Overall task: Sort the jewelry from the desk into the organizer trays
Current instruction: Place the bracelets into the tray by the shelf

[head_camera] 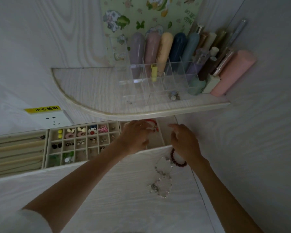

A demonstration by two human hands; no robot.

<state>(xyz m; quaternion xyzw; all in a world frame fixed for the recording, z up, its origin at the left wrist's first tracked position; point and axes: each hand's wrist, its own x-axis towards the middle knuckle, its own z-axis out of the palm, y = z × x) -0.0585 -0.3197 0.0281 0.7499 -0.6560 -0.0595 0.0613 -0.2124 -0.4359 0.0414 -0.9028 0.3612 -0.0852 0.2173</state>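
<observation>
Reaching under the shelf (158, 113), the left hand (134, 137) hovers over a tray (160, 140) with red beads (152, 123); whether its fingers grip anything, I cannot tell. The right hand (183, 140) hangs nearby, fingers loosely curled, empty. A dark red bracelet (176, 160) and clear beaded bracelets (163, 175) lie on the tabletop (107, 199).

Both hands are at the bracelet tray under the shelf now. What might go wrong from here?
The right hand and forearm pass right over the dark red bead bracelet on the desk; pulling back may drag it.

The clear bead bracelets lie bunched together, so lifting one may snag another.

The left hand works under the shelf edge, where the view is dim, so a piece might land in the wrong tray.
</observation>
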